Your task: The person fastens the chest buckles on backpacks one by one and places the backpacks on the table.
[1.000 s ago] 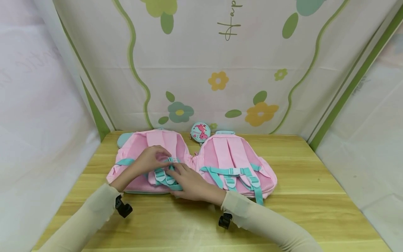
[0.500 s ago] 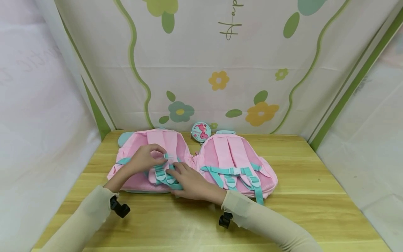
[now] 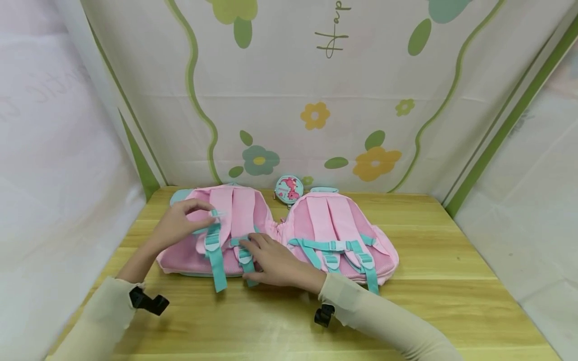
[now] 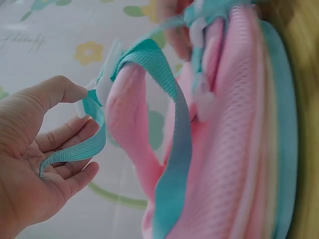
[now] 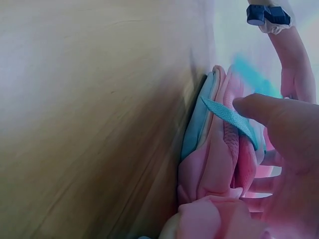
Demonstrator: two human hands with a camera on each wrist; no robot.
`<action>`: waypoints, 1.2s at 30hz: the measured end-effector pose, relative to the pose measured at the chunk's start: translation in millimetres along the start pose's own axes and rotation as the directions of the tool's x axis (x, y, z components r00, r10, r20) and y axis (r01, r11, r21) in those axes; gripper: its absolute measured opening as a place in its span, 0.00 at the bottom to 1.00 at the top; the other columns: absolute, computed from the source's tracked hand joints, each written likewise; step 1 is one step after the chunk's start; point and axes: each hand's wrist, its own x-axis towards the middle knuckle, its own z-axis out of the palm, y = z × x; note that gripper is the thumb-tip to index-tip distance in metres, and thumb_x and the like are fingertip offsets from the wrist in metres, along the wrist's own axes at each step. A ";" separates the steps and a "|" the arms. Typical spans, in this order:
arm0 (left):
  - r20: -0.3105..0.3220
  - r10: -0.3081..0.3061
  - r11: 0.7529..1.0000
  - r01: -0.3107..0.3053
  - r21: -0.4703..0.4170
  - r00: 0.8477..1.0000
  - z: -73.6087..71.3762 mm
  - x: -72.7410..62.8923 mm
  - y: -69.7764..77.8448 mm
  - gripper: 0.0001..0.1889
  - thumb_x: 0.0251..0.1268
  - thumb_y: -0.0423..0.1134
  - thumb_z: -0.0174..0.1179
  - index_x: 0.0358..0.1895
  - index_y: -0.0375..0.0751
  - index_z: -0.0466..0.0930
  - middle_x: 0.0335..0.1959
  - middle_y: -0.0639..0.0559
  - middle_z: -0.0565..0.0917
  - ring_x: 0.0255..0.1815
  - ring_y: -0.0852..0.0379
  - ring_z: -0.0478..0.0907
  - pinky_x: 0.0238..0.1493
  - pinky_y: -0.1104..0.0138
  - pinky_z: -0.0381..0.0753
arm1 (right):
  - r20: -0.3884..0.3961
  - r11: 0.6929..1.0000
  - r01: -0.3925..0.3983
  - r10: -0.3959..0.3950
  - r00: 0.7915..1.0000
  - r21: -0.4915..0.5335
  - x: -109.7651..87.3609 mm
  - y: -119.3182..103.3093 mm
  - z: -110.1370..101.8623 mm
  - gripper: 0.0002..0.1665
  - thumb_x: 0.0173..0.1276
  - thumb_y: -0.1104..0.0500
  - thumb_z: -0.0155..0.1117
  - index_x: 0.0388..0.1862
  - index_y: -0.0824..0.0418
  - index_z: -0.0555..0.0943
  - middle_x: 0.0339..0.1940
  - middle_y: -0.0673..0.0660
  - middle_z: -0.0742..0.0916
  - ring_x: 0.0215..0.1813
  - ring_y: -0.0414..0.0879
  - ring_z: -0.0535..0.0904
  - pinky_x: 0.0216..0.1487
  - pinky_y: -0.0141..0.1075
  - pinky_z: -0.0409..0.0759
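My left hand (image 3: 180,220) pinches a white buckle half (image 3: 217,214) on short teal webbing between thumb and fingertips. That buckle hangs from the left shoulder strap (image 3: 212,240) of the pink left backpack (image 3: 262,210), and the strap is lifted off the back panel. In the left wrist view, loose teal webbing (image 4: 75,152) loops across my palm. My right hand (image 3: 277,260) holds the same backpack's right shoulder strap (image 3: 244,255), near its teal webbing and white adjuster. My fingers partly hide that strap. In the right wrist view, a teal strap tail (image 5: 229,117) passes by my thumb.
A second pink backpack (image 3: 340,220) lies on the right, its teal chest strap (image 3: 336,245) buckled across. A round dragon-print pouch (image 3: 288,189) stands between the bags at the back. The wooden table (image 3: 253,321) meets a flowered cloth wall (image 3: 289,135) behind.
My left hand has moved left with the buckle half, pulling the left shoulder strap away from the right one. The two straps now lie apart. My right hand has stayed nearly still.
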 end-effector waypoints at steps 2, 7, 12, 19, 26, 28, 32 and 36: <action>-0.011 -0.012 1.000 0.012 0.005 1.000 -7.4 -3.8 2.4 0.16 0.65 0.44 0.71 0.51 0.41 0.85 0.52 0.43 0.86 0.66 0.37 0.77 0.66 0.39 0.73 | -0.005 1.000 -0.002 0.002 1.000 0.005 0.9 -0.5 -2.0 0.45 0.72 0.37 0.63 0.81 0.54 0.61 0.77 0.59 0.69 0.79 0.52 0.64 0.75 0.44 0.71; -0.038 -0.037 0.999 0.038 0.031 0.999 -22.4 -12.5 3.5 0.16 0.64 0.44 0.71 0.51 0.41 0.85 0.52 0.43 0.86 0.66 0.37 0.76 0.66 0.39 0.73 | -0.021 1.000 0.001 0.000 1.000 0.021 4.7 -1.3 -6.4 0.42 0.73 0.39 0.63 0.78 0.54 0.65 0.74 0.59 0.72 0.76 0.51 0.67 0.74 0.42 0.72; -0.057 -0.027 0.999 0.030 0.044 0.998 -32.8 -18.3 -3.2 0.15 0.64 0.43 0.72 0.50 0.40 0.85 0.49 0.42 0.87 0.66 0.35 0.76 0.66 0.37 0.71 | -0.037 1.000 -0.004 0.005 0.999 0.024 10.9 -4.0 -10.7 0.40 0.73 0.38 0.63 0.77 0.54 0.68 0.72 0.58 0.74 0.75 0.50 0.67 0.74 0.41 0.71; -0.052 -0.020 0.998 0.023 0.055 0.998 -36.6 -22.4 -11.6 0.13 0.65 0.44 0.71 0.48 0.43 0.86 0.47 0.47 0.88 0.64 0.42 0.79 0.67 0.59 0.78 | -0.049 0.998 -0.007 0.010 0.999 0.059 25.8 -9.8 -16.5 0.38 0.73 0.39 0.63 0.76 0.52 0.69 0.72 0.58 0.75 0.73 0.50 0.70 0.74 0.41 0.72; -0.040 -0.014 0.998 0.017 0.064 0.999 -30.8 -21.7 -18.0 0.13 0.63 0.43 0.72 0.48 0.44 0.88 0.48 0.45 0.88 0.60 0.36 0.81 0.39 0.78 0.79 | -0.068 1.000 0.009 -0.008 0.998 0.016 48.5 -12.9 -16.3 0.33 0.74 0.42 0.63 0.73 0.53 0.72 0.69 0.56 0.78 0.71 0.49 0.73 0.73 0.41 0.73; -0.035 -0.014 0.998 0.016 0.063 0.999 -28.5 -21.0 -18.7 0.13 0.63 0.43 0.72 0.48 0.43 0.87 0.48 0.45 0.88 0.60 0.38 0.81 0.42 0.70 0.85 | -0.070 1.000 0.008 -0.008 0.997 -0.001 53.6 -13.0 -15.9 0.31 0.74 0.43 0.63 0.72 0.53 0.74 0.68 0.55 0.79 0.71 0.48 0.73 0.72 0.41 0.73; -0.018 -0.009 0.998 0.010 0.063 1.000 -25.3 -20.4 -19.8 0.13 0.64 0.42 0.72 0.49 0.42 0.87 0.48 0.47 0.88 0.60 0.40 0.81 0.62 0.50 0.81 | -0.052 1.000 -0.007 0.006 0.999 -0.027 59.9 -13.0 -14.3 0.30 0.74 0.44 0.63 0.71 0.52 0.75 0.66 0.54 0.79 0.70 0.48 0.73 0.70 0.41 0.75; 0.002 -0.008 0.999 0.008 0.031 1.000 -24.8 -20.4 -18.9 0.14 0.65 0.41 0.71 0.50 0.40 0.86 0.49 0.43 0.87 0.60 0.37 0.81 0.65 0.37 0.74 | -0.043 0.999 -0.020 0.018 0.999 -0.047 61.9 -13.4 -13.1 0.27 0.75 0.44 0.62 0.68 0.51 0.77 0.64 0.54 0.80 0.70 0.48 0.73 0.69 0.41 0.75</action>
